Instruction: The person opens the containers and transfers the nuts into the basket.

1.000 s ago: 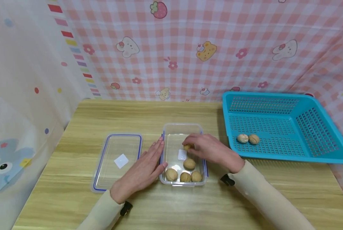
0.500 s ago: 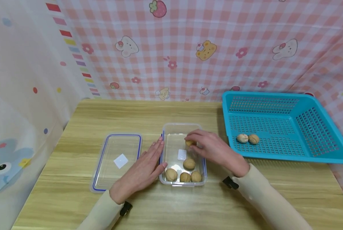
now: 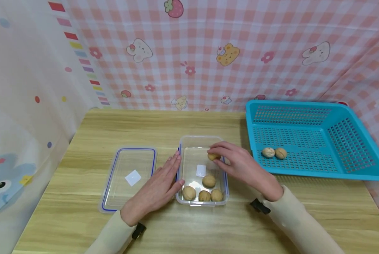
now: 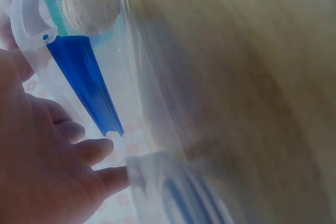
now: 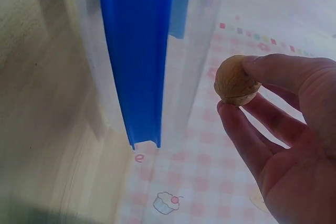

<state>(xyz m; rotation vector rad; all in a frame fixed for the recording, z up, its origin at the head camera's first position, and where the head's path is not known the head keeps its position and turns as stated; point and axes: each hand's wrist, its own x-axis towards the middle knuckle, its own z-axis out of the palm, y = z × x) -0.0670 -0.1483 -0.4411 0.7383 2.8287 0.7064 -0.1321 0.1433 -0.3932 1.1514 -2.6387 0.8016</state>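
A clear plastic food container (image 3: 189,160) with blue side clips stands mid-table, several walnuts (image 3: 209,181) lying toward its near end. My right hand (image 3: 240,165) pinches one walnut (image 5: 237,81) between thumb and fingertips, above the container's right side. In the right wrist view that walnut is up beside the blue clip (image 5: 139,56). Against the container's left wall rests my left hand (image 3: 156,187), its fingers fairly straight. The left wrist view shows this hand (image 4: 47,156) next to the other blue clip (image 4: 86,82).
A clear lid (image 3: 129,158) with a blue seal and white label lies left of the container, partly under the left forearm. At the right stands a turquoise perforated basket (image 3: 322,173), two walnuts (image 3: 274,153) in its near left corner. A checked cloth (image 3: 189,53) hangs behind the table.
My right hand has risen and drawn to the right inside the container with the pinched walnut. The left hand and the other walnuts have stayed in place.
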